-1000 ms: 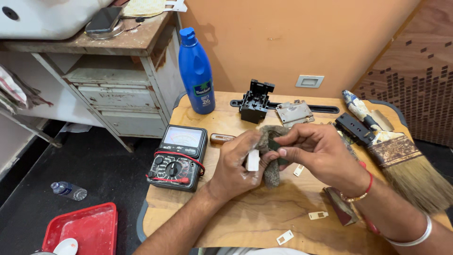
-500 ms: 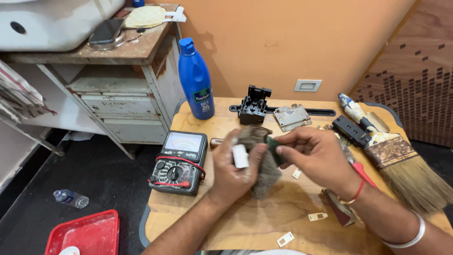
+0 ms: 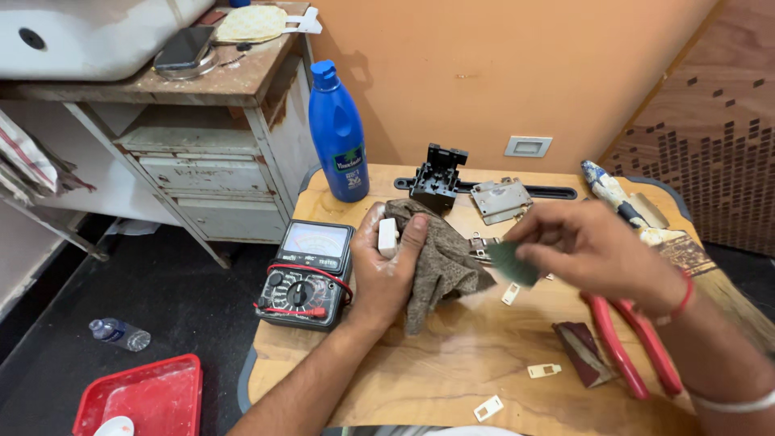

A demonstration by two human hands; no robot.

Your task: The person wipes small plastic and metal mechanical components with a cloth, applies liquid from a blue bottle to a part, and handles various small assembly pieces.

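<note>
While left hand [image 3: 387, 270] grips one white part [image 3: 387, 237] and cloth [image 3: 440, 258], right hand [image 3: 589, 246] pinching one green pad [image 3: 510, 262].

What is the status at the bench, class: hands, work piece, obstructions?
Left hand grips brown cloth and small white part. Right hand pinches green pad, apart from cloth. Nothing between them.

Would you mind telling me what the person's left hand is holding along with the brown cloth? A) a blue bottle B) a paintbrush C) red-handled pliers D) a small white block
D: the left hand presses a small white block against the brown cloth with its thumb.
</note>
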